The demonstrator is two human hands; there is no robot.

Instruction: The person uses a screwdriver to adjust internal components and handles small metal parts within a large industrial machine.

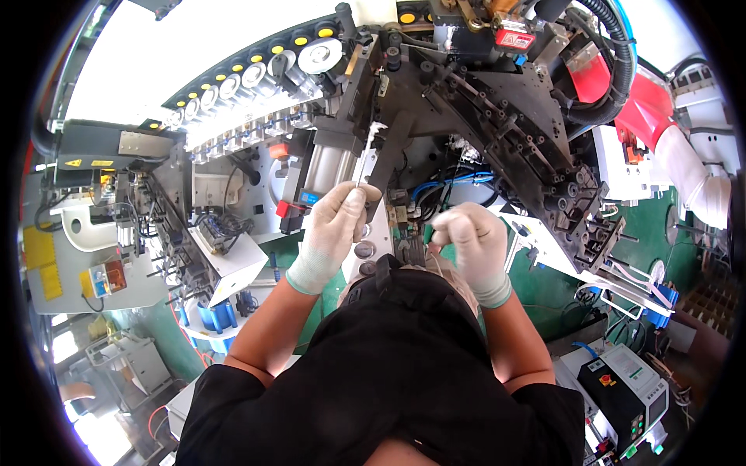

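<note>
Pinching a thin white strip (367,159) in your gloved left hand (336,225), you work close against the machine.
Your strip runs up toward the far black metal arm (392,151). Your gloved right hand (472,242) is curled into a fist just right of it; whether it holds anything, you cannot tell. Blue hoses (447,184) lie beyond.

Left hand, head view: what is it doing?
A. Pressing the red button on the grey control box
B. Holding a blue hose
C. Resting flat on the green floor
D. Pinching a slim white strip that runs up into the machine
D: the gloved left hand has its fingers closed on the slim white strip, well above the floor.
</note>
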